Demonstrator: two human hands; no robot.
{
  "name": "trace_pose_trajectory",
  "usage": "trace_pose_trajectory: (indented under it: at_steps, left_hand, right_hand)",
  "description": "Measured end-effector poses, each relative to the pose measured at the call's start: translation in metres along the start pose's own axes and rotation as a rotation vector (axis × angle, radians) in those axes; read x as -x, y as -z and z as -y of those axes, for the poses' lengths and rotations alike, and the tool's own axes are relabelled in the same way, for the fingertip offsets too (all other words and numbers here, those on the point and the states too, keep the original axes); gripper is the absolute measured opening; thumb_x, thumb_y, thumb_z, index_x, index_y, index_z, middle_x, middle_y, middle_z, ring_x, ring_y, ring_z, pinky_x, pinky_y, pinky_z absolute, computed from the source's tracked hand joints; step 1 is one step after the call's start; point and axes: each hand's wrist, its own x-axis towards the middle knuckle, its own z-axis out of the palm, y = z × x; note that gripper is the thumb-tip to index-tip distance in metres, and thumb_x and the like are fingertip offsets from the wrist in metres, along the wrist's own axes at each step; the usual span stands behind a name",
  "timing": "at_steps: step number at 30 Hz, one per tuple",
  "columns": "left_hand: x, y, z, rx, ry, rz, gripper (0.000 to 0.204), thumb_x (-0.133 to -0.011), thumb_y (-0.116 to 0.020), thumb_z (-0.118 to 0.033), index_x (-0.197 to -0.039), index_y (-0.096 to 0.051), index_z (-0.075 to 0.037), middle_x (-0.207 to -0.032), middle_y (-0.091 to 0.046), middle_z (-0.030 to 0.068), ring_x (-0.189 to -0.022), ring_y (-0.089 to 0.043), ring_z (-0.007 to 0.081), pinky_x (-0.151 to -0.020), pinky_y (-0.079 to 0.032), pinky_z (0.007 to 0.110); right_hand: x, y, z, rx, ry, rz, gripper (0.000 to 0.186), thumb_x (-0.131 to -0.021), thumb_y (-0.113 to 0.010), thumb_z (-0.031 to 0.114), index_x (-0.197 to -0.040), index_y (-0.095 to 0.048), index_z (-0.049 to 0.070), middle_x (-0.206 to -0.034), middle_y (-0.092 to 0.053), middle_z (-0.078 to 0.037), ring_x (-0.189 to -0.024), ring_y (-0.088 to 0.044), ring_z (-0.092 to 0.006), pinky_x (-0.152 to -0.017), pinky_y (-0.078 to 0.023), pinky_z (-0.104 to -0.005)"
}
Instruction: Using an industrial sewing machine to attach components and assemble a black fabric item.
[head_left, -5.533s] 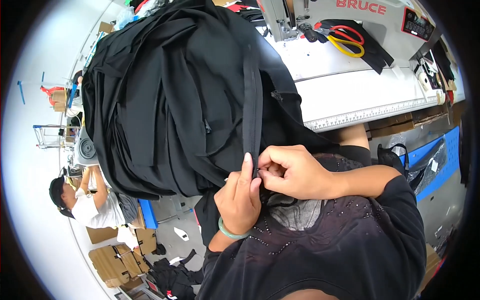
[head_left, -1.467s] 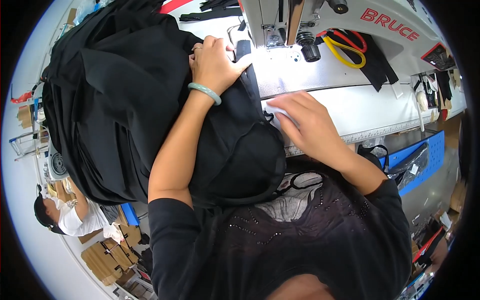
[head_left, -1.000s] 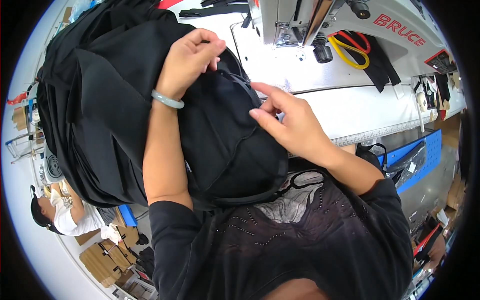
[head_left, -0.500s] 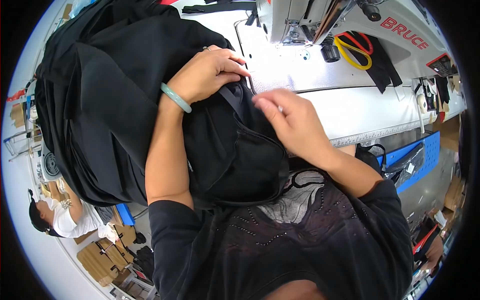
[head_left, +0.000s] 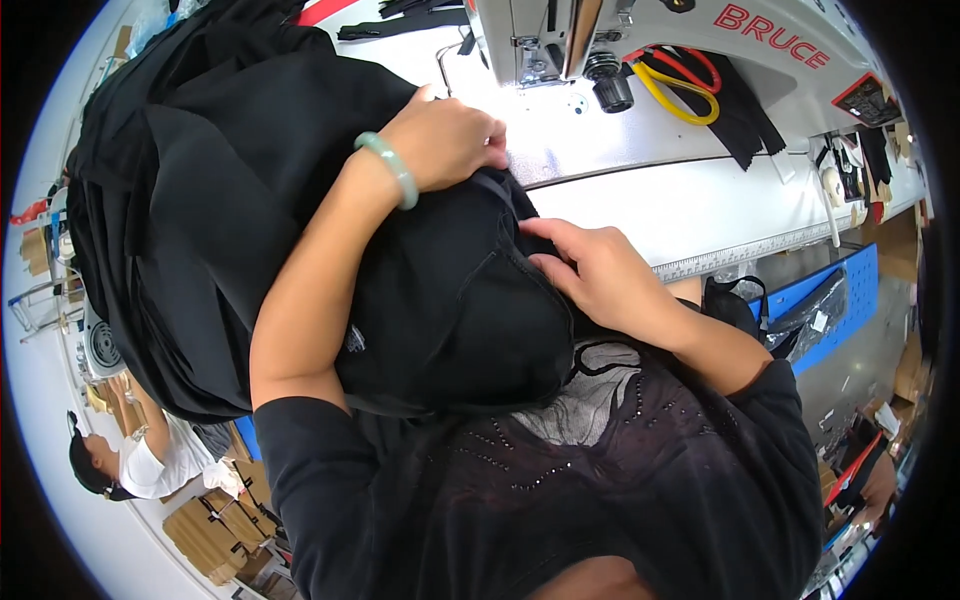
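Observation:
A large black garment (head_left: 230, 230) lies bunched over the table's left side and spreads down to my lap. With curled fingers, my left hand (head_left: 447, 142) grips its upper right edge, just short of the sewing machine (head_left: 660, 35); a pale green bangle circles that wrist. Lower down, my right hand (head_left: 603, 272) pinches the garment's seamed edge between thumb and fingers. A stitched seam runs across the cloth below the two hands. The fingertips on both hands are partly hidden in the folds. No part of the garment lies under the machine's needle area.
Scissors with yellow and red handles (head_left: 655, 98) and black fabric strips (head_left: 752, 145) rest under the machine arm. A measuring tape (head_left: 700, 262) runs along the table's front edge. A blue perforated panel (head_left: 850, 300) stands at right. Another person (head_left: 165, 455) works at far left.
My left hand has shifted slightly to the right and turned, carrying the garment's edge along. My right hand has dropped lower and now takes hold of the cloth edge. The view has shifted slightly.

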Motion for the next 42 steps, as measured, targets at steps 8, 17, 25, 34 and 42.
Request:
trace_pose_trajectory:
  at_steps: [8, 17, 25, 34, 42]
  left_hand:
    - [-0.019, -0.015, 0.019, -0.059, 0.164, -0.022, 0.045, -0.071, -0.073, -0.054, -0.08, -0.068, -0.01, -0.076, -0.069, 0.0089, -0.08, -0.066, 0.0271, -0.095, -0.035, 0.048]
    - [0.053, -0.028, -0.03, 0.145, 0.177, -0.646, 0.015, -0.074, -0.075, -0.011, -0.08, -0.063, -0.005, -0.086, -0.063, 0.0087, -0.084, -0.061, 0.0276, -0.077, -0.049, 0.036]
    - [0.025, -0.052, 0.02, 0.058, -0.119, -0.592, 0.027, -0.071, -0.077, -0.014, -0.093, -0.061, -0.012, -0.105, -0.06, 0.0018, -0.123, -0.05, 0.0261, -0.108, -0.028, 0.056]
    - [0.028, -0.039, -0.006, -0.233, -0.457, -0.614, 0.023, -0.067, -0.065, -0.014, -0.09, -0.065, -0.01, -0.096, -0.061, 0.0031, -0.097, -0.06, 0.0212, -0.091, -0.046, 0.039]
    - [0.033, -0.04, -0.021, 0.362, -0.076, -0.532, 0.022, -0.069, -0.061, 0.007, -0.088, -0.057, -0.003, -0.099, -0.064, 0.0097, -0.095, -0.064, 0.0272, -0.08, -0.051, 0.035]
  right_hand:
    - [-0.043, 0.028, -0.024, 0.485, 0.503, -0.262, 0.017, -0.081, -0.068, 0.016, -0.097, -0.065, 0.01, -0.092, -0.066, -0.005, -0.077, -0.062, -0.0246, -0.063, -0.052, -0.0348]
    - [-0.079, 0.042, -0.042, 0.736, 0.808, 0.099, 0.017, -0.08, -0.067, 0.018, -0.093, -0.061, 0.009, -0.11, -0.063, 0.001, -0.093, -0.06, -0.0178, -0.066, -0.053, -0.0324]
    - [-0.082, 0.041, -0.038, 0.682, 0.739, 0.021, 0.02, -0.079, -0.07, 0.02, -0.094, -0.062, 0.011, -0.11, -0.062, 0.0, -0.094, -0.059, -0.0207, -0.072, -0.049, -0.0358]
    - [-0.085, 0.049, -0.038, 0.67, 0.642, 0.105, 0.021, -0.076, -0.071, 0.018, -0.092, -0.063, 0.008, -0.103, -0.064, -0.005, -0.089, -0.06, -0.0255, -0.073, -0.049, -0.0403]
    - [-0.093, 0.05, -0.046, 0.535, 0.721, 0.082, 0.027, -0.073, -0.075, 0.021, -0.092, -0.063, 0.006, -0.1, -0.064, -0.008, -0.085, -0.062, -0.0302, -0.072, -0.049, -0.0411]
